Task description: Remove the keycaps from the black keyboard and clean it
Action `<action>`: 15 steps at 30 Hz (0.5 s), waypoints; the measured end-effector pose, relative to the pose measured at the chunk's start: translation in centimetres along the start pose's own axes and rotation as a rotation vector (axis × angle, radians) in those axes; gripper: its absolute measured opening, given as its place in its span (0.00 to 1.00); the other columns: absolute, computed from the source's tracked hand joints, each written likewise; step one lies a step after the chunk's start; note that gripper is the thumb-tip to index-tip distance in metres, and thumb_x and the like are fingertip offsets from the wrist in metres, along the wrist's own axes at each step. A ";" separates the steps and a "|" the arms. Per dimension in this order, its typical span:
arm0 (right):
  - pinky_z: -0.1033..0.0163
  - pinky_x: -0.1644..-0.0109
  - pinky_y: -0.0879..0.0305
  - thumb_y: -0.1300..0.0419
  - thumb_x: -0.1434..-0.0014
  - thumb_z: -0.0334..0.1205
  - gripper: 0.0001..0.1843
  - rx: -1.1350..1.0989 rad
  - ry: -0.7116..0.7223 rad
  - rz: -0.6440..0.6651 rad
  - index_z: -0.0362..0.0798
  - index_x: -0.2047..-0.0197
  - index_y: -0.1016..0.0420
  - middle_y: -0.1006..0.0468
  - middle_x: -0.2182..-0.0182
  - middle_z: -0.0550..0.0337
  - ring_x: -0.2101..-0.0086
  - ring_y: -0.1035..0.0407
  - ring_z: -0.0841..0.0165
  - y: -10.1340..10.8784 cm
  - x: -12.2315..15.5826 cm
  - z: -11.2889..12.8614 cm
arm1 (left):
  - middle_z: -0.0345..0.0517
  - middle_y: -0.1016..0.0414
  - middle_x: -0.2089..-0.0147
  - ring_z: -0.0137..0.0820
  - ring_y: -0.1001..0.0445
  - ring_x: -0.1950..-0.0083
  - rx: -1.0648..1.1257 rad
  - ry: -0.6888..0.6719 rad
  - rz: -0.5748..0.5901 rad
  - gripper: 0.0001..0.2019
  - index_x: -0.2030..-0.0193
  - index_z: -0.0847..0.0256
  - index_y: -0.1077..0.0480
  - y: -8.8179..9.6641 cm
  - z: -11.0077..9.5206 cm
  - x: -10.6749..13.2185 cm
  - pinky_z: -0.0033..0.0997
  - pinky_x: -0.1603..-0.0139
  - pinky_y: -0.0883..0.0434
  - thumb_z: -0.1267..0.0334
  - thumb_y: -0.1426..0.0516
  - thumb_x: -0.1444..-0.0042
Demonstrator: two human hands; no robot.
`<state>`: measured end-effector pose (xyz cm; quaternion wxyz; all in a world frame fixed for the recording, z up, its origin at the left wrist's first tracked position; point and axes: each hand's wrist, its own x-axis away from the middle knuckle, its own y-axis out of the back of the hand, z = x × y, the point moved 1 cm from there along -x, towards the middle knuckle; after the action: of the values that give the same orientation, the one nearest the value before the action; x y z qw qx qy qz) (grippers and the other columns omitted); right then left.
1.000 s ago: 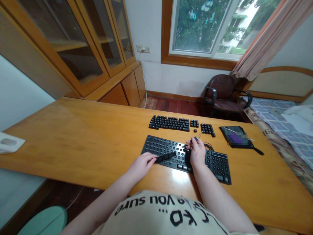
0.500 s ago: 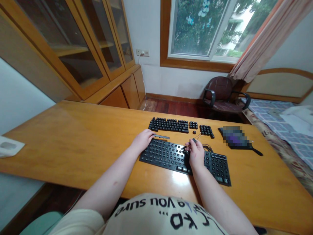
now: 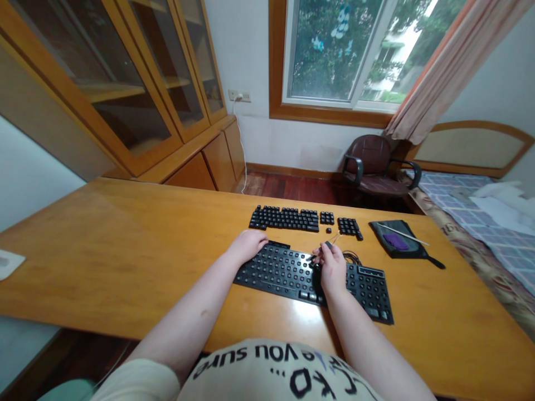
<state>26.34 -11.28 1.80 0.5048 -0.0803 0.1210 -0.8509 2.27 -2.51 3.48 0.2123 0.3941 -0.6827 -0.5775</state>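
A black keyboard [image 3: 280, 270] with most of its keycaps off lies across the front of the desk. At its upper left edge, my left hand [image 3: 249, 245] is closed on the end of a long black space bar [image 3: 280, 244], which lies along that edge. Over the keyboard's middle, my right hand [image 3: 333, 266] is closed round the dark handle of a wire keycap puller [image 3: 335, 240], its thin wires pointing away from me. Small dark pieces near the right fingertips are too small to make out. The keyboard's coiled cable [image 3: 351, 257] shows behind that hand.
Removed keycaps [image 3: 288, 219] stand in rows behind the keyboard, with a loose keycap [image 3: 328, 230] nearby. To the right lies a black pouch [image 3: 412, 245] bearing a purple cloth [image 3: 395, 241] and a thin stick [image 3: 403, 234]. A white object [image 3: 10, 264] is at the desk's left edge.
My left hand has lowered the space bar towards the keyboard's top edge and tilted it, so its dark side now shows. My right hand has hardly moved. The view has shifted slightly.
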 end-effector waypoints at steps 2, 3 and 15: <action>0.69 0.76 0.39 0.38 0.47 0.46 0.12 0.003 -0.004 -0.004 0.46 0.68 0.32 0.25 0.79 0.64 0.82 0.36 0.75 0.0 0.0 0.0 | 0.44 0.22 0.62 0.33 0.25 0.61 0.022 -0.013 0.025 0.10 0.62 0.57 0.25 0.0 -0.1 0.0 0.30 0.57 0.31 0.62 0.47 0.42; 0.69 0.76 0.39 0.38 0.47 0.46 0.12 0.006 -0.005 -0.006 0.46 0.68 0.32 0.25 0.79 0.64 0.82 0.37 0.75 0.0 0.0 0.0 | 0.44 0.22 0.60 0.33 0.25 0.59 0.030 -0.011 0.029 0.10 0.60 0.57 0.25 0.0 -0.2 -0.1 0.30 0.56 0.32 0.62 0.47 0.42; 0.68 0.75 0.37 0.38 0.48 0.47 0.13 0.016 -0.030 0.012 0.46 0.68 0.32 0.25 0.78 0.64 0.82 0.35 0.76 0.1 0.1 -0.1 | 0.49 0.25 0.53 0.39 0.27 0.53 -0.047 0.208 0.171 0.15 0.51 0.57 0.28 0.9 -1.3 -2.0 0.33 0.54 0.31 0.58 0.44 0.45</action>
<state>26.39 -11.40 1.64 0.5123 -0.0882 0.1070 -0.8475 4.21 -1.73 5.00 0.3396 0.3873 -0.6743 -0.5291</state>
